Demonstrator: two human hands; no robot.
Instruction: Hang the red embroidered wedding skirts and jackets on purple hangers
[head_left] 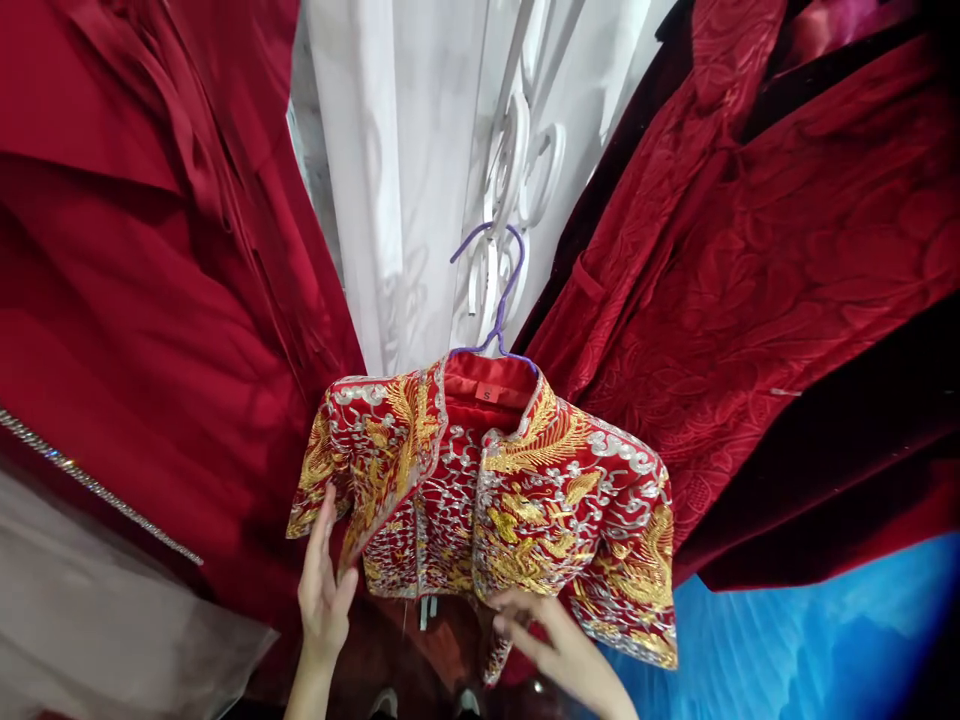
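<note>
A red jacket [487, 500] thick with gold and silver embroidery hangs on a purple hanger [495, 290] in front of me. My left hand [324, 585] is raised with fingers stretched out, its fingertips touching the jacket's left sleeve edge. My right hand [551, 635] reaches up under the jacket's lower hem, fingers curled and pinching the fabric there. A small size label shows inside the red collar.
Plain red garments [135, 300] hang at left, one with a glittering trim strip. A red patterned coat with dark velvet parts [787, 280] hangs at right. A white ornate panel [420, 150] stands behind. Blue floor [810, 640] shows lower right; shoes below.
</note>
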